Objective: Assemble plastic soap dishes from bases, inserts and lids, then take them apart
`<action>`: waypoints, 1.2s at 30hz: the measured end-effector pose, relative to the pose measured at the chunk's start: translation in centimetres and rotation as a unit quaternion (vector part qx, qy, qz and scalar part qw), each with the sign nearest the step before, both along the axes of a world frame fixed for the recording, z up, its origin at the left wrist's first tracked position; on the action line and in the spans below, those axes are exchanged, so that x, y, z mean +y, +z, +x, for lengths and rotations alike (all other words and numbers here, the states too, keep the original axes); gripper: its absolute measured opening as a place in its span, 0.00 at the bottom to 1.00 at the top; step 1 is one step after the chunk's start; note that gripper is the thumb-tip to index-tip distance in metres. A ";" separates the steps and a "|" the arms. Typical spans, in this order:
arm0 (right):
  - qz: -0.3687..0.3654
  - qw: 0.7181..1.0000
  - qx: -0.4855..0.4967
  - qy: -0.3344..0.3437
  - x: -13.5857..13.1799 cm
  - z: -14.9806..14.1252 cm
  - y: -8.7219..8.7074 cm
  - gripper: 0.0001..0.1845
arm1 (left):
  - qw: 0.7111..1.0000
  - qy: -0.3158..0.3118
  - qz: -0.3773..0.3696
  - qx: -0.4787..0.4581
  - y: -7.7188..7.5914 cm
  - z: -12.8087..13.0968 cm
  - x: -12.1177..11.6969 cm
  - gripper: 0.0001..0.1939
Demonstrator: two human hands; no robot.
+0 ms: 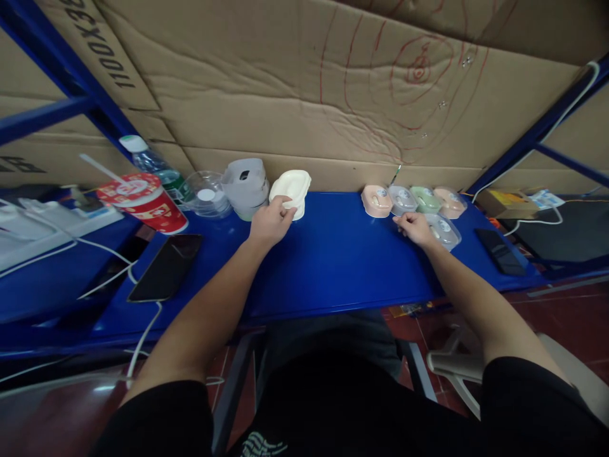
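My left hand (273, 222) is at the front left edge of a small stack of cream-coloured plastic lids or boxes (295, 184), its fingers curled onto the upper piece. My right hand (413, 228) is closed, fingertips pressed together just in front of a row of small lidded containers; whatever it may hold is hidden. That row has a peach container (377, 201), a grey one (403, 200), a green one (425, 199) and another peach one (450, 202). Beside the right hand lies a clear-lidded container (443, 231), partly covered by the hand.
Left of the cream stack stand grey stacked containers (245, 184), clear round plastic bowls (209, 193), a water bottle (159, 168) and a red paper cup (152, 203) with a straw. One phone (166, 268) lies left, another (500, 251) right. Cardboard (266, 82) walls the blue table's (333, 266) back.
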State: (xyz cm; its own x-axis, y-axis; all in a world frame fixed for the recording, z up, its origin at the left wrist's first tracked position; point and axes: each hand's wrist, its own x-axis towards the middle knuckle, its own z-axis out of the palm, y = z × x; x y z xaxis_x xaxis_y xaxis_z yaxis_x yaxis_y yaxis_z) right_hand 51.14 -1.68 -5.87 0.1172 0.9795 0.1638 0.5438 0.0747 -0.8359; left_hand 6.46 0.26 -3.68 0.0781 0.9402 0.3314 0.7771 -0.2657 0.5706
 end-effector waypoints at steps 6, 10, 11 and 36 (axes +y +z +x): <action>0.055 0.998 -0.037 -0.007 -0.2 3.5 0.9 0.39 | 0.998 -0.026 0.051 0.013 0.4 0.6 -1.4 0.19; 0.131 0.988 -0.082 -0.004 -0.4 1.3 1.8 0.39 | 0.990 -0.121 0.034 0.058 0.6 1.3 -2.3 0.19; 0.161 0.981 -0.106 0.013 -0.5 -0.2 2.0 0.38 | 0.986 -0.149 0.022 0.076 0.6 1.6 -2.5 0.19; 0.203 0.860 -0.332 0.329 -2.3 -19.9 0.9 0.22 | 0.996 0.079 0.003 0.027 1.0 -0.6 -0.4 0.30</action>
State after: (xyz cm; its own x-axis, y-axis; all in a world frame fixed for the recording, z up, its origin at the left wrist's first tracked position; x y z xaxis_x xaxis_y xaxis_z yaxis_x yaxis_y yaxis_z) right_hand 31.28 -4.00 -4.96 -0.6930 0.6436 0.3248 0.6190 0.7622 -0.1897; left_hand 5.83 -0.17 -2.63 -0.0530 0.9402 0.3365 0.8396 -0.1405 0.5247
